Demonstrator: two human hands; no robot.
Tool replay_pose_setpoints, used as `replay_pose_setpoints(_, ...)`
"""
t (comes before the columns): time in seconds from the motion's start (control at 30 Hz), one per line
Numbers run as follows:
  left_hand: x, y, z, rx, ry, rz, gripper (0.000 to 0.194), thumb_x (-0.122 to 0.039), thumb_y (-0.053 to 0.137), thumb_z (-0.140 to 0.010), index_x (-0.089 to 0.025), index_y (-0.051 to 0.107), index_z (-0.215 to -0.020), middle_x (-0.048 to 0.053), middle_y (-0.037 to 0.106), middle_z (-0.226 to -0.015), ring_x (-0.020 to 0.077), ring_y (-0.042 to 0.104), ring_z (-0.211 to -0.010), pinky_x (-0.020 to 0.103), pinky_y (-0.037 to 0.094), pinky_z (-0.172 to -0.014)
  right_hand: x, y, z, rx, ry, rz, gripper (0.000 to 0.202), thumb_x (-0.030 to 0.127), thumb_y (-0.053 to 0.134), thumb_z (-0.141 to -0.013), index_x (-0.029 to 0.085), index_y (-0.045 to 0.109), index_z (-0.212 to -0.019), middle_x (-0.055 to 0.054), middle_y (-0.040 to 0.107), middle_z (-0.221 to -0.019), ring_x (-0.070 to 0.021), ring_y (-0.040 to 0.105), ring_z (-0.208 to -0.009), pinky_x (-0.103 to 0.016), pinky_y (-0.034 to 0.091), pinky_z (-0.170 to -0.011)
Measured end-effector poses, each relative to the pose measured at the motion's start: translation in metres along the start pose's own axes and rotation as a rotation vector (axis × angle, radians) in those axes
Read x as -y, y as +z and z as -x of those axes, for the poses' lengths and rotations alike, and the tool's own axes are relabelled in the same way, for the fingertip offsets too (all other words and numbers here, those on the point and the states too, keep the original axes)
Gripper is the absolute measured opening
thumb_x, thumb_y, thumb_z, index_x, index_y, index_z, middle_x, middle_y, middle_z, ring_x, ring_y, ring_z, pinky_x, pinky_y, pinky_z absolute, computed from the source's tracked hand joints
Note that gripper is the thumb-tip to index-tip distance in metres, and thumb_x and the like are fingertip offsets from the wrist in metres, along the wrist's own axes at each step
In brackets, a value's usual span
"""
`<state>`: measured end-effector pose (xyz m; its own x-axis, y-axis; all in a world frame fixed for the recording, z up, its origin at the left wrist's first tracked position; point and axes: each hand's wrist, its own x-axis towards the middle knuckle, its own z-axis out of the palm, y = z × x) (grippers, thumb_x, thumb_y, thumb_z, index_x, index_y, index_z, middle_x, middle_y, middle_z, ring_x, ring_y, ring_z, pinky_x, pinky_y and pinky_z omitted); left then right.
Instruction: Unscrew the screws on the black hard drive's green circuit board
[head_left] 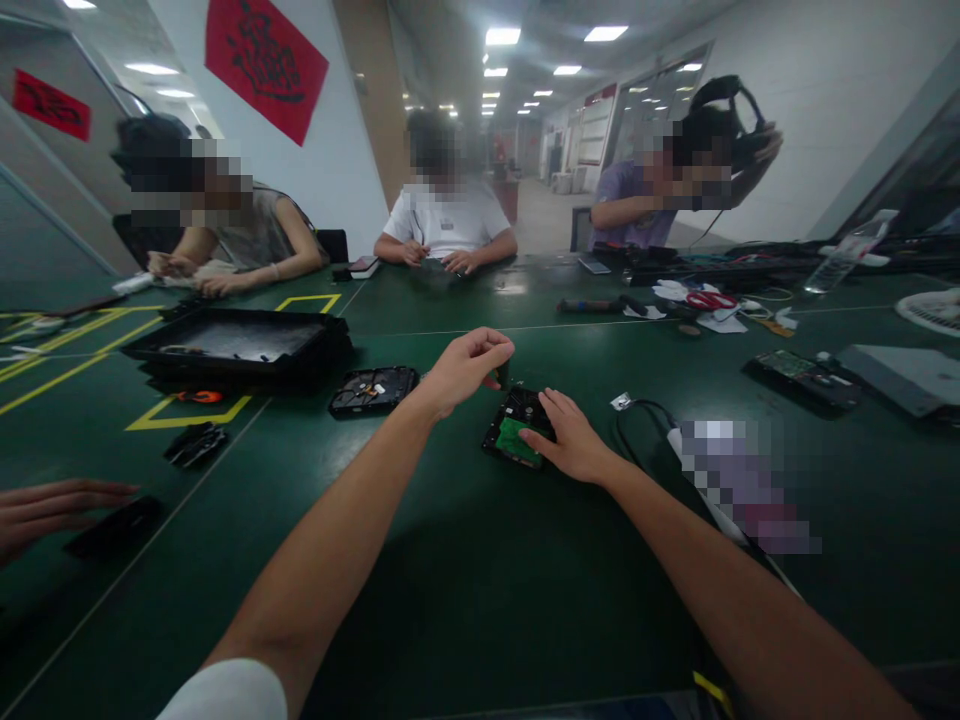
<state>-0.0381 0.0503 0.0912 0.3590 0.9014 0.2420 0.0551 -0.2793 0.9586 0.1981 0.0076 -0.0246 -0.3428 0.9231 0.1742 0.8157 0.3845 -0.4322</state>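
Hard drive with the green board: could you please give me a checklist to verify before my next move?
1. Drive lying on the table, green board facing up: ok.
2. Right hand supporting the drive: ok, it rests at the right side, thumb over the board.
3. Left hand empty: cannot tell, the pinched fingers hide it.
4. Silver-ended cable apart from the drive: ok, it lies to the right.
5. Board screws all present: cannot tell, too small.

Office-like workroom: green worktable (420, 560), ceiling lights (503, 37), electronics parts (802, 380), seated people (446, 215).
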Motion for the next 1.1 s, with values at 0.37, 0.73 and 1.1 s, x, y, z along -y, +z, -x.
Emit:
replay_pose_setpoints(0.37,-0.0015,0.0045,0.0028,0.01,0.027,0.004,0.038,-0.051,0.083,-0.083,-0.016,0.07,-0.089,0.002,0.065,-0.083,0.0133,0.061,-0.074,0.025,0.054,-0.064,0.0,0.0003,-0.0007,0.007,0.015,-0.009,0.102,0.083,0.041,-0.096,0.009,0.035,-0.165,-0.022,0.036,-0.17,-0.0385,0.025,-0.161,-0.057,0.023,-0.131)
replay_pose_setpoints(0.73,0.0012,0.0012,0.0012,0.018,0.06,-0.064,0.039,-0.053,0.08,-0.085,-0.017,0.073,-0.097,0.003,0.066,-0.083,0.0139,0.062,-0.075,0.024,0.052,-0.061,0.0013,-0.0004,-0.0001,0.014,0.019,-0.019,0.101,0.083,0.041,-0.096,0.011,0.034,-0.166,-0.021,0.036,-0.17,-0.0385,0.023,-0.162,-0.057,0.022,-0.131)
replay_pose_setpoints(1.1,0.0001,0.0042,0.0012,0.006,0.092,-0.091,0.038,-0.053,0.081,-0.083,-0.017,0.076,-0.093,0.004,0.068,-0.082,0.0144,0.062,-0.073,0.025,0.053,-0.061,0.0041,-0.0024,-0.0001,0.016,0.015,-0.003,0.103,0.083,0.039,-0.096,0.006,0.035,-0.164,-0.024,0.036,-0.169,-0.0391,0.025,-0.161,-0.057,0.022,-0.131)
